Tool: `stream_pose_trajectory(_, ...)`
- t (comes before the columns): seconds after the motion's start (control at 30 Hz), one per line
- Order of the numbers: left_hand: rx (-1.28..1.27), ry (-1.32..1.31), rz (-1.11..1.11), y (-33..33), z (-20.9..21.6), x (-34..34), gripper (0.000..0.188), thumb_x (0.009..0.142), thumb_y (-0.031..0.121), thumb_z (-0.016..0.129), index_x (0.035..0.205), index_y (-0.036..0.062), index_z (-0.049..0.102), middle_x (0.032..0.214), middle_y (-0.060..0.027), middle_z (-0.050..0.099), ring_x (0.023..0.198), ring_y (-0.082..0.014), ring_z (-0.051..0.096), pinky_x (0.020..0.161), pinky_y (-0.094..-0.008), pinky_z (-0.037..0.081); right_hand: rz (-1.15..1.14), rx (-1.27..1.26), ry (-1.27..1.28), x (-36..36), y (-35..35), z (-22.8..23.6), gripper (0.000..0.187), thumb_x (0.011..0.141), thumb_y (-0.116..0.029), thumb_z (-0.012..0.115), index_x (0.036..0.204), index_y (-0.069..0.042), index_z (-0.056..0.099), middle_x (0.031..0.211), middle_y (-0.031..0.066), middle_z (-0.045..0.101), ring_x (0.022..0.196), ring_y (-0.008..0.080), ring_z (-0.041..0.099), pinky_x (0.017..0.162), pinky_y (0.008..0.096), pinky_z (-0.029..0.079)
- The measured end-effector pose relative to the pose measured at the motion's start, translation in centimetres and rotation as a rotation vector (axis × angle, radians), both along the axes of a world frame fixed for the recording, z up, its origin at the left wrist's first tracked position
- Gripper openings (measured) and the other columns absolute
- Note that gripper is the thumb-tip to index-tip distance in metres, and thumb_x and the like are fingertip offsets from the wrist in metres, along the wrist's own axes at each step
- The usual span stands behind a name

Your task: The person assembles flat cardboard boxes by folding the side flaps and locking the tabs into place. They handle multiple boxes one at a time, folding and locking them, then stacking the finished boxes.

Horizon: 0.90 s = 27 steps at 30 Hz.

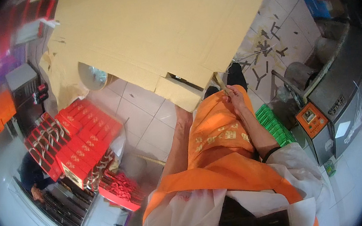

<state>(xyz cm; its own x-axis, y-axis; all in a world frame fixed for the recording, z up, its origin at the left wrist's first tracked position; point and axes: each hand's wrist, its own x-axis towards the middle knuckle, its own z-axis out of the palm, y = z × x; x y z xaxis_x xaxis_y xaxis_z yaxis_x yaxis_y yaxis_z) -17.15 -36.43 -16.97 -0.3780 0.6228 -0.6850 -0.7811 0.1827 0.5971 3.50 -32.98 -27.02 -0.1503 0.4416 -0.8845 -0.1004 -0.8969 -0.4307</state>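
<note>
A large brown cardboard sheet point(155, 32) with cut flaps, like an opened-out box, stretches out in front of me. My right hand point(235, 97) is closed on a narrow strip at its near right corner, just over my orange apron point(218, 129). Most of my left hand point(183, 113) is behind the near flap point(179, 94); its fingers are hidden by the cardboard. Beside that flap a dark slot opens in the sheet. Farther left, a rounded notch in the cardboard shows a shiny round object point(93, 75).
Red patterned boxes point(85, 143) are stacked at the left, by a tray of red items point(120, 187). Another person's hand point(37, 194) is near a dark rack. Dark scraps point(264, 49) litter the tiled floor. On the right are a green crate point(275, 125) and a grey machine point(333, 92).
</note>
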Motion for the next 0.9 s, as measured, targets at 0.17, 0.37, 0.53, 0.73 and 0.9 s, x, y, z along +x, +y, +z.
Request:
stream_pose_trajectory(0.17,-0.345,0.125,-0.348,-1.4,4.6,1.1,0.035,0.084,0.023,0.053,0.111,0.0037,0.044,0.098,-0.0054,0.055,0.086,-0.0138,0.053,0.07,-0.0269,0.045,0.068,0.198,-0.125,-0.3,4.2,8.2,0.03,0.085,-0.019,0.052,0.112,-0.006,0.05,0.103,0.0024,0.052,0.087,0.0094,0.051,0.069,0.0237,0.042)
stream_pose_trajectory(0.37,-0.209,0.02,-0.479,2.5,9.7,6.4,0.028,0.086,0.016,0.048,0.109,0.0003,0.045,0.103,-0.0084,0.052,0.093,-0.0168,0.052,0.079,-0.0279,0.044,-0.026,0.129,0.338,-5.0,8.6,15.4,0.033,0.081,-0.026,0.058,0.102,-0.002,0.05,0.091,0.0035,0.055,0.088,0.0143,0.053,0.072,0.0254,0.042)
stream_pose_trajectory(0.53,-0.117,0.245,-0.243,7.9,12.0,5.5,0.029,0.086,0.014,0.046,0.11,-0.0017,0.043,0.103,-0.008,0.05,0.097,-0.0168,0.049,0.084,-0.0295,0.041,-0.248,-0.13,0.374,-6.7,10.5,16.4,0.016,0.081,-0.017,0.056,0.091,-0.005,0.051,0.087,0.0045,0.053,0.084,0.0163,0.052,0.073,0.0298,0.044)
stream_pose_trajectory(0.73,-0.058,0.119,-0.161,8.6,11.6,4.4,0.03,0.084,0.008,0.043,0.112,-0.0029,0.042,0.101,-0.0061,0.05,0.098,-0.0144,0.046,0.084,-0.0268,0.037,-0.332,-0.218,0.419,-7.1,10.9,17.1,0.015,0.083,-0.012,0.05,0.095,-0.002,0.049,0.092,0.0083,0.053,0.091,0.0188,0.051,0.079,0.033,0.043)
stream_pose_trajectory(0.9,-0.184,0.255,-0.123,8.4,9.7,4.5,0.031,0.085,0.01,0.044,0.113,-0.0026,0.042,0.104,-0.0069,0.05,0.095,-0.015,0.047,0.081,-0.0264,0.037,-0.267,-0.236,0.449,-6.2,11.7,17.5,0.017,0.083,-0.011,0.049,0.097,-0.002,0.049,0.091,0.0071,0.053,0.089,0.0175,0.052,0.077,0.0323,0.044)
